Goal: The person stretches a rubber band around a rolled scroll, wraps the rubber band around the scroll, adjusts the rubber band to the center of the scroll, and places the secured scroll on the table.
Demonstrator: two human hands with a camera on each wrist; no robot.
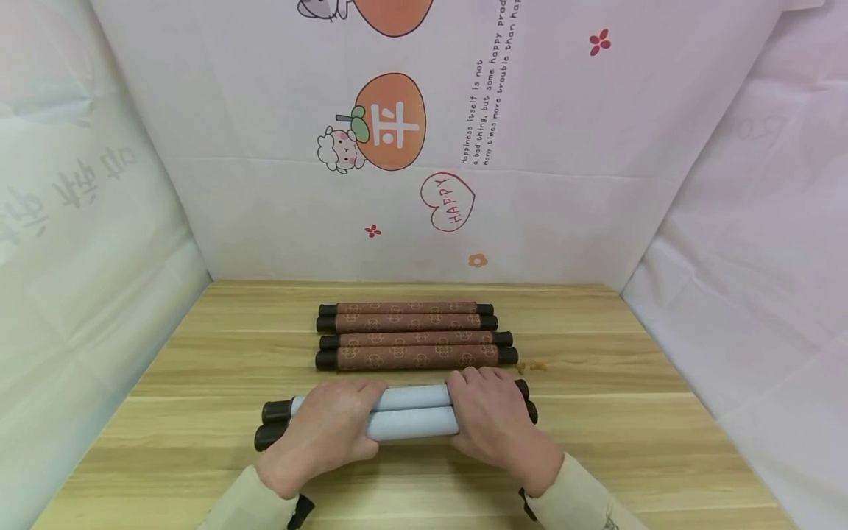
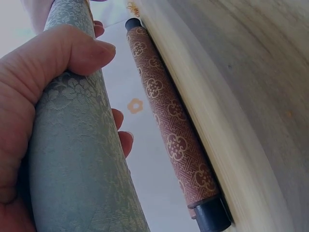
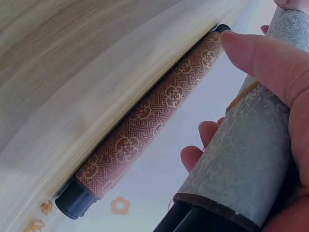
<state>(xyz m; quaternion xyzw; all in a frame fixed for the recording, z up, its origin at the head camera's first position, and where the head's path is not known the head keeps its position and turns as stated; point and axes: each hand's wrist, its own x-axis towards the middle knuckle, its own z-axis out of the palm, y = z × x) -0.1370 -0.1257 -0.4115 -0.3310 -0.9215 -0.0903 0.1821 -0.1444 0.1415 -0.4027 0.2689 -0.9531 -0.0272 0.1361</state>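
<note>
Seen on the head view's dial, four brown rolls (image 1: 417, 358) lay toward 6 o'clock. Farther out at 6 were two blue rolls (image 1: 414, 424), with one left hand (image 1: 324, 421) and one right hand (image 1: 492, 414) on them. Across the six rolls, twelve dark ends (image 1: 506, 355) showed. Two tan bits (image 1: 538, 366) sat at 4. The backdrop (image 1: 563, 184) bore two oranges (image 1: 391, 121) at 12, one heart (image 1: 447, 202) at 1, one sheep (image 1: 341, 151) at 11, two red flowers (image 1: 599, 42) at 1 and 10, and one orange flower (image 1: 477, 260) at 3.
</note>
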